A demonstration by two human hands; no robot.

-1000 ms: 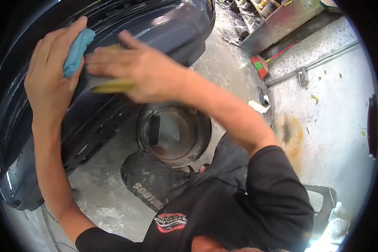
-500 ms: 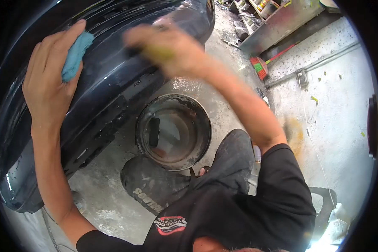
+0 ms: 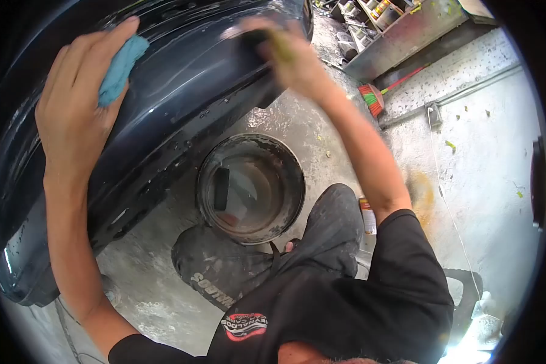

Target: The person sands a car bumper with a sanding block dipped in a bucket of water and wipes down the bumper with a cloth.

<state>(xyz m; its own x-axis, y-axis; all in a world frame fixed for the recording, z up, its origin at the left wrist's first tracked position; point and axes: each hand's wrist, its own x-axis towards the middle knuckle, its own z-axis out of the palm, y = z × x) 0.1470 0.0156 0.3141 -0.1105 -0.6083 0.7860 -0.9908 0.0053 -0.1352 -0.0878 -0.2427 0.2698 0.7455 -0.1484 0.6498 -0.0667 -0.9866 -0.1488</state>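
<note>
A folded blue cloth (image 3: 122, 70) is held between the thumb and fingers of my left hand (image 3: 76, 100), which rests on the glossy dark car panel (image 3: 164, 103). Over the panel's right part, my right hand (image 3: 288, 57) is blurred by motion. It is closed around a dark pad (image 3: 253, 43), and something yellow-green (image 3: 280, 47) shows at the same hand. Whether the pad touches the surface is hard to tell. Water drops dot the panel's lower edge.
Between the panel and my knees stands a round basin (image 3: 252, 188) of water with a dark block (image 3: 222, 189) inside. A can (image 3: 367, 216) is beside my right knee. A broom (image 3: 372, 99) leans by the wall, near shelves (image 3: 364, 27) with containers.
My right hand has swept from beside my left hand to the right along the panel, with the pad in it. My left hand and the cloth have shifted only slightly.
</note>
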